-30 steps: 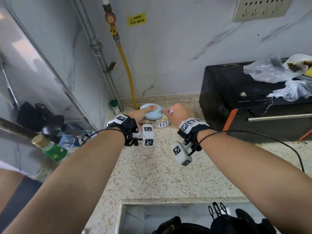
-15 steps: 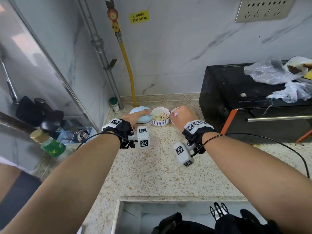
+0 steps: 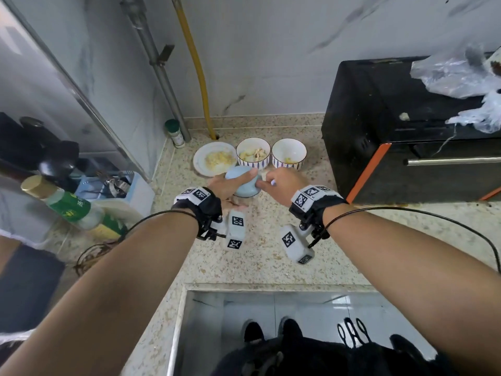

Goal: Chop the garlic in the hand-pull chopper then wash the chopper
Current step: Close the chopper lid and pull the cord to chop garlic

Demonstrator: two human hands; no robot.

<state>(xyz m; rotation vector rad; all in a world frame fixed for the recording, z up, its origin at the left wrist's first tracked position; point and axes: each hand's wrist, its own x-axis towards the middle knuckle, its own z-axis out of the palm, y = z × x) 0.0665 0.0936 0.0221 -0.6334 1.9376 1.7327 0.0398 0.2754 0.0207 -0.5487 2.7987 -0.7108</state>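
The hand-pull chopper (image 3: 243, 185) with its light blue lid stands on the speckled counter, in front of the bowls. My left hand (image 3: 230, 184) wraps over the lid from the left and holds it. My right hand (image 3: 282, 183) is at the chopper's right side, fingers pinched on its small pull handle. Behind the chopper, a white plate (image 3: 199, 160) holds chopped garlic, the middle bowl (image 3: 253, 155) holds garlic cloves, and the right bowl (image 3: 289, 153) has a few bits inside.
A black oven (image 3: 379, 126) with plastic bags (image 3: 458, 74) on top stands at the right. A small spice jar (image 3: 176, 132), a grey pipe and a yellow hose are at the back left. The sink (image 3: 271, 316) opens below my arms. A green-labelled bottle (image 3: 67, 206) lies left.
Both hands and the chopper have come toward me, away from the bowls. The plate with chopped garlic and both bowls are now uncovered behind the chopper.
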